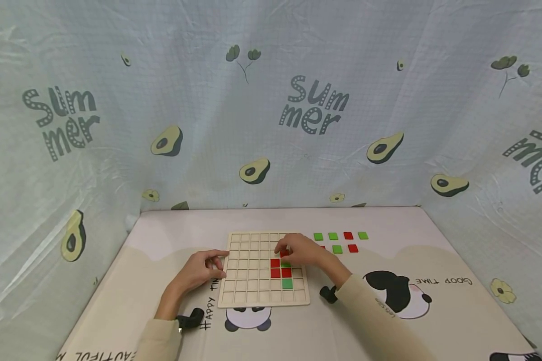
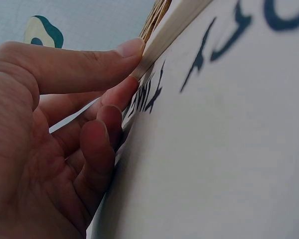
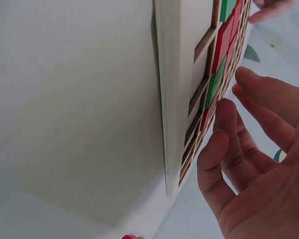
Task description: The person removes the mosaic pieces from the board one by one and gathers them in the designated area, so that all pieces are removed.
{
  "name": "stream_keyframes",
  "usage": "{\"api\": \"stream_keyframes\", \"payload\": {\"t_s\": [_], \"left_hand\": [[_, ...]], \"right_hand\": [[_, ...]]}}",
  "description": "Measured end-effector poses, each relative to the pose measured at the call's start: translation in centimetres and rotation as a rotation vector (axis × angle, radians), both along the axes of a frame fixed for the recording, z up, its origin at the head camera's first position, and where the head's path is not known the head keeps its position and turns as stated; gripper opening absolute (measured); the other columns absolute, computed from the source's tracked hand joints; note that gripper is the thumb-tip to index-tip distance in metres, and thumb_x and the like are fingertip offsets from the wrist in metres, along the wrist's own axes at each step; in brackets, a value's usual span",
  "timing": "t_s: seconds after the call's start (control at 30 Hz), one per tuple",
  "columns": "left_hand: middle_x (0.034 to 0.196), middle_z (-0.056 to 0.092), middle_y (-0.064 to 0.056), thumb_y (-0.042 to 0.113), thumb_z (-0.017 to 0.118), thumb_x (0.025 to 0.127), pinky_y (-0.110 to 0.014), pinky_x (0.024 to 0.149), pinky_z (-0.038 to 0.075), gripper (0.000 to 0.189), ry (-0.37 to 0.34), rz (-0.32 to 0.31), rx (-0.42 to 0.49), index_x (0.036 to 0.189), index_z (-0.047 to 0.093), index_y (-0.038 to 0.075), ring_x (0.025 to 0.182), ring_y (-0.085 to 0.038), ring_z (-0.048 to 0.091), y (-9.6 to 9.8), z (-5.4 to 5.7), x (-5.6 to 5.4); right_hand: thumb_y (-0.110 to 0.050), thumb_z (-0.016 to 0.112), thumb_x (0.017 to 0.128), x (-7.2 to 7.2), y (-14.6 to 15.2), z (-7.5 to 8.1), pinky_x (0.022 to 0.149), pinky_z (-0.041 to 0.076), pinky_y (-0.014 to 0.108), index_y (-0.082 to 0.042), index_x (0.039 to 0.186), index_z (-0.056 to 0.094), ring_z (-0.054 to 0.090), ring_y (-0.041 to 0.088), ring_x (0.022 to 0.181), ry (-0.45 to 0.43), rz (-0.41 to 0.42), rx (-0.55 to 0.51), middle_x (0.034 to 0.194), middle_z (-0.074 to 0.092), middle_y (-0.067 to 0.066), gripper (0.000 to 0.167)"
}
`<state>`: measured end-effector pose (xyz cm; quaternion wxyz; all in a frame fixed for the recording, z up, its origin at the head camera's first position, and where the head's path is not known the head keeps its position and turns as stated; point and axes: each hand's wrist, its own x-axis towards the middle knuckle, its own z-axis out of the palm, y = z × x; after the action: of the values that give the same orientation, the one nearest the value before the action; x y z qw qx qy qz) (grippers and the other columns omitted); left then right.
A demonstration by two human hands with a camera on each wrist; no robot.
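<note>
From afar, my left hand (image 1: 201,267), fingertips apart, braces the left edge of the wooden grid board (image 1: 262,304) while my right hand (image 1: 300,249), fingers narrowly parted, seemingly empty, reaches over red tiles (image 1: 275,273), best pressed level.

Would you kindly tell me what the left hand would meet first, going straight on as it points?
The wooden grid board, at its left edge; the left hand appears to touch it there, though contact is hard to judge.
</note>
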<state>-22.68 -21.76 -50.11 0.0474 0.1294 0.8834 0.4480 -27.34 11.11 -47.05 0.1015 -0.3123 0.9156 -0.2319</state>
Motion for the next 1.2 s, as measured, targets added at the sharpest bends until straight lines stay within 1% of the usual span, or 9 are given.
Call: {"api": "stream_keyframes", "payload": {"t_s": [0.2, 0.43, 0.67, 0.87, 1.0, 1.2], "left_hand": [[0.085, 0.065, -0.003, 0.007, 0.083, 0.077, -0.023, 0.063, 0.040, 0.057, 0.002, -0.011, 0.003, 0.132, 0.068, 0.000, 0.065, -0.010, 0.049, -0.10, 0.04, 0.11], [0.084, 0.066, -0.004, 0.008, 0.083, 0.076, -0.023, 0.062, 0.039, 0.057, 0.008, -0.005, 0.001, 0.131, 0.069, -0.001, 0.064, -0.010, 0.049, -0.05, 0.00, 0.10], [0.084, 0.066, -0.002, 0.007, 0.083, 0.076, -0.023, 0.062, 0.039, 0.056, 0.002, 0.000, -0.001, 0.130, 0.069, 0.000, 0.065, -0.010, 0.048, 0.08, 0.00, 0.08], [0.084, 0.065, -0.002, 0.006, 0.083, 0.076, -0.023, 0.062, 0.038, 0.057, 0.009, 0.002, -0.004, 0.131, 0.069, 0.000, 0.065, -0.011, 0.048, 0.10, 0.01, 0.09], [0.084, 0.065, -0.003, 0.007, 0.083, 0.076, -0.023, 0.062, 0.038, 0.056, 0.015, 0.006, -0.005, 0.130, 0.069, 0.000, 0.065, -0.011, 0.048, 0.08, 0.04, 0.14], [0.085, 0.066, -0.004, 0.008, 0.084, 0.076, -0.023, 0.063, 0.038, 0.057, 0.016, 0.004, 0.006, 0.130, 0.069, 0.000, 0.066, -0.010, 0.048, -0.01, 0.11, 0.25]], "right_hand": [[-0.018, 0.074, 0.094, 0.15, -0.32, -0.25, 0.087, 0.051, 0.033, -0.017, 0.109, 0.077, 0.057, 0.011, 0.092, 0.010, -0.002, 0.033, 0.102, 0.068, -0.005, 0.015], [-0.016, 0.073, 0.094, 0.13, -0.49, -0.32, 0.088, 0.050, 0.033, -0.017, 0.107, 0.077, 0.057, 0.010, 0.091, 0.032, 0.019, 0.058, 0.102, 0.069, -0.005, 0.014], [-0.015, 0.075, 0.093, 0.26, -0.46, -0.29, 0.084, 0.050, 0.031, -0.017, 0.104, 0.078, 0.057, 0.010, 0.089, 0.027, 0.034, 0.046, 0.099, 0.068, -0.005, 0.011], [-0.014, 0.075, 0.092, 0.35, -0.50, -0.14, 0.084, 0.049, 0.031, -0.017, 0.102, 0.078, 0.056, 0.011, 0.088, 0.025, 0.018, 0.051, 0.099, 0.068, -0.005, 0.010], [-0.017, 0.076, 0.092, 0.32, -0.65, -0.16, 0.083, 0.049, 0.030, -0.017, 0.103, 0.078, 0.055, 0.010, 0.088, 0.014, 0.015, 0.055, 0.098, 0.067, -0.006, 0.011], [-0.019, 0.077, 0.091, 0.36, -0.94, -0.26, 0.084, 0.050, 0.028, -0.018, 0.104, 0.078, 0.057, 0.008, 0.089, 0.006, 0.034, 0.049, 0.098, 0.067, -0.007, 0.013]]}}
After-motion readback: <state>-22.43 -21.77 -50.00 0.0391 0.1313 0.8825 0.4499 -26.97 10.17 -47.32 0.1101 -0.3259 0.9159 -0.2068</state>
